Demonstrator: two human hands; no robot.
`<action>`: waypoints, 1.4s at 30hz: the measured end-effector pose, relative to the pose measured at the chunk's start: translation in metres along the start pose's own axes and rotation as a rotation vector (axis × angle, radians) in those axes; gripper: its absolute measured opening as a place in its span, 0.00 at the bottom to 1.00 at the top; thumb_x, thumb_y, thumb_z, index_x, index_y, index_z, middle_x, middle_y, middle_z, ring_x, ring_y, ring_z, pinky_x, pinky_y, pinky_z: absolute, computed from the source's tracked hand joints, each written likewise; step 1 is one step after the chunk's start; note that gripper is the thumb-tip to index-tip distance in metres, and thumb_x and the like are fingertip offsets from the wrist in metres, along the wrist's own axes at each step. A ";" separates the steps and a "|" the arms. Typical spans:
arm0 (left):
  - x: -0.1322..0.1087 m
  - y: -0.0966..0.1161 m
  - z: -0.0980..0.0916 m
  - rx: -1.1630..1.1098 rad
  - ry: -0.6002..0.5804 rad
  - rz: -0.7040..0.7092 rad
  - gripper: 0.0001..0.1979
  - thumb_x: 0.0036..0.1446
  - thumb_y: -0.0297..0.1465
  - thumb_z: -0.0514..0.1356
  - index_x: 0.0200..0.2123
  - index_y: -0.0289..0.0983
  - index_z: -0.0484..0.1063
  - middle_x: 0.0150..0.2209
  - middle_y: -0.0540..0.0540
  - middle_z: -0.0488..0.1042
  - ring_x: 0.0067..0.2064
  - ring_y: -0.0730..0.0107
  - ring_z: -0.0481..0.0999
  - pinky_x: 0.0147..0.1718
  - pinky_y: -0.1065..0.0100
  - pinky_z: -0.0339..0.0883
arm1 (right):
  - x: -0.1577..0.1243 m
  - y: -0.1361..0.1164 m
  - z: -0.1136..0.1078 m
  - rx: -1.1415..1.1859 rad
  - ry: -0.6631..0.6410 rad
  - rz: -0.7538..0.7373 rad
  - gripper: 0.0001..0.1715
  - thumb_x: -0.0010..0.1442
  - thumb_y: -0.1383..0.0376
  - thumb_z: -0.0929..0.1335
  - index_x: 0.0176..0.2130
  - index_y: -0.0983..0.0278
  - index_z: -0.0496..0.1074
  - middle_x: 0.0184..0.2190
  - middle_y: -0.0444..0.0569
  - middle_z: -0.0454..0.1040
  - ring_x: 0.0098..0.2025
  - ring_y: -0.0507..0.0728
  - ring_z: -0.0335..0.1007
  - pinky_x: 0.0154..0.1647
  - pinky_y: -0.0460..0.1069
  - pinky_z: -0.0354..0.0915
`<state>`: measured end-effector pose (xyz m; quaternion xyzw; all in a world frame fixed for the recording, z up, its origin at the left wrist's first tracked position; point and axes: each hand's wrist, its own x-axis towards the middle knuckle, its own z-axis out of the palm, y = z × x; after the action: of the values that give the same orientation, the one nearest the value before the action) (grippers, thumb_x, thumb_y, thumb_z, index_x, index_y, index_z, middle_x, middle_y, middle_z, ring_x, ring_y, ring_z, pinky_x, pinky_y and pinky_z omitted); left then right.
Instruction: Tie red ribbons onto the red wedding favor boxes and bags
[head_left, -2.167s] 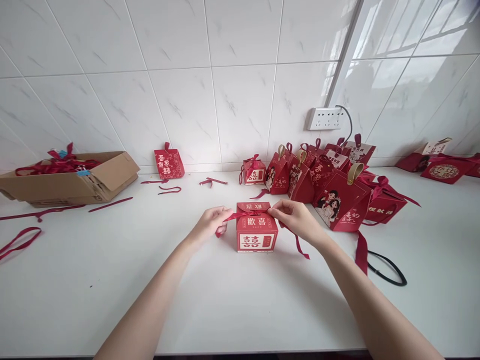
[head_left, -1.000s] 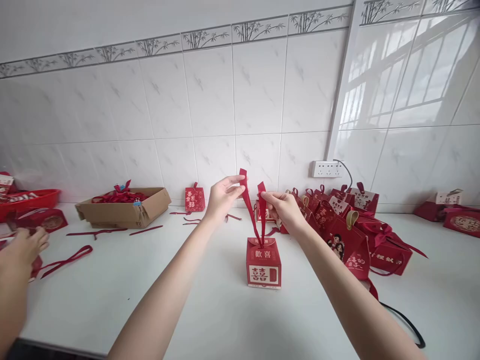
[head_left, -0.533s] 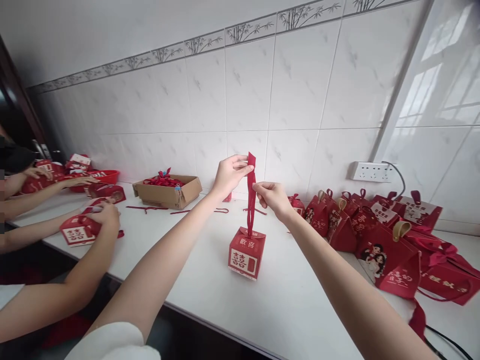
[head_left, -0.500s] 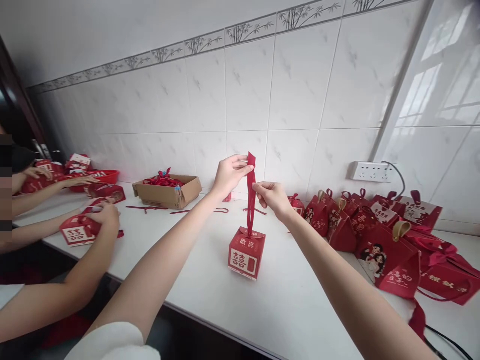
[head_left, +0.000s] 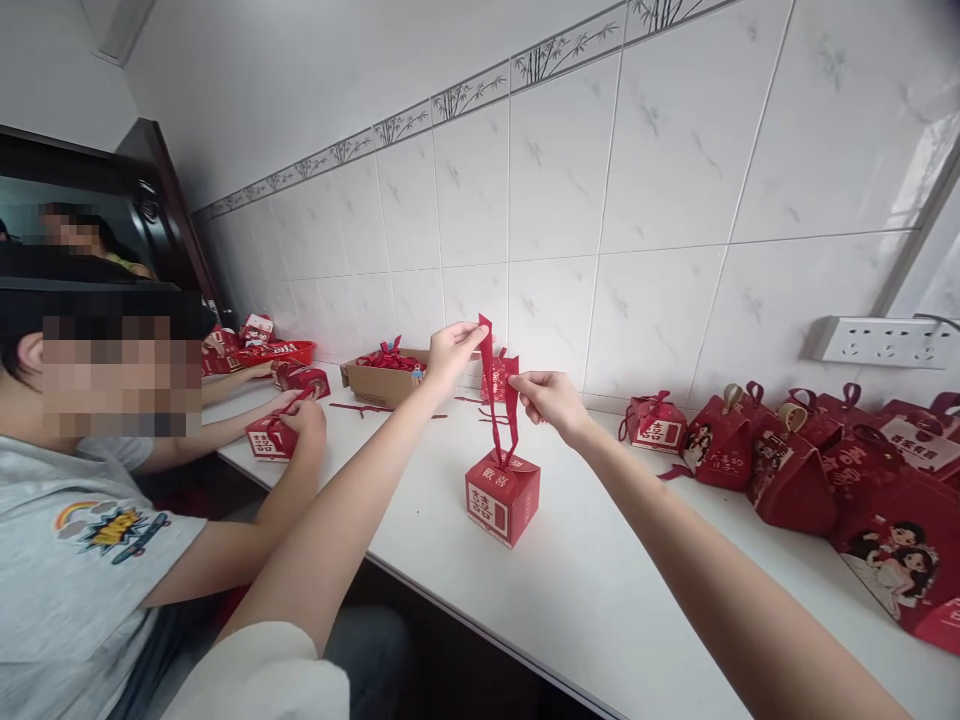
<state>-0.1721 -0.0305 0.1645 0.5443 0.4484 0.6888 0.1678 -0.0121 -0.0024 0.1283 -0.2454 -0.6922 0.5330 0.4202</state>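
A small red gift box [head_left: 501,495] with white and gold Chinese characters stands upright on the white table in front of me. From its top rises a dark red ribbon [head_left: 495,425] with two ends. My left hand [head_left: 457,350] pinches one end, the higher of the two. The other end is pinched between thumb and finger of my right hand [head_left: 551,395], a little lower and to the right. The two strands spread apart above the lid in a narrow loop. Both hands are above the box and do not touch it.
At left, a co-worker's hand [head_left: 304,415] holds another red box [head_left: 271,438]. A cardboard box [head_left: 367,382] of red ribbons and a red basket [head_left: 304,352] stand along the wall. Several finished-looking red boxes [head_left: 716,445] crowd the right, below a power strip [head_left: 885,342].
The ribbon's two ends have come apart, with my right hand now holding its own end. My view has turned left, showing more of the co-worker.
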 end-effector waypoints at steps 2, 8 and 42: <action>0.000 -0.001 -0.002 -0.015 0.010 -0.004 0.12 0.47 0.38 0.64 0.30 0.34 0.73 0.34 0.43 0.77 0.35 0.69 0.75 0.35 0.66 0.69 | 0.000 0.001 -0.002 -0.001 0.004 0.008 0.19 0.52 0.62 0.68 0.16 0.64 0.60 0.11 0.37 0.59 0.11 0.43 0.52 0.13 0.42 0.49; -0.001 0.001 0.002 -0.047 0.009 -0.007 0.11 0.48 0.37 0.64 0.30 0.34 0.73 0.33 0.44 0.76 0.35 0.69 0.75 0.35 0.67 0.69 | -0.004 0.000 -0.005 -0.019 0.020 0.024 0.19 0.53 0.61 0.67 0.16 0.64 0.60 0.08 0.37 0.58 0.10 0.44 0.50 0.12 0.42 0.46; -0.029 -0.026 -0.052 0.018 0.117 -0.239 0.11 0.45 0.36 0.65 0.29 0.34 0.71 0.26 0.47 0.73 0.27 0.72 0.73 0.30 0.66 0.68 | 0.003 -0.001 -0.007 -0.090 0.042 -0.032 0.18 0.55 0.61 0.67 0.18 0.65 0.63 0.11 0.38 0.59 0.12 0.44 0.54 0.11 0.41 0.53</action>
<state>-0.2150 -0.0600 0.1256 0.4474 0.5252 0.6904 0.2176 -0.0078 0.0036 0.1307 -0.2640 -0.7103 0.4894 0.4315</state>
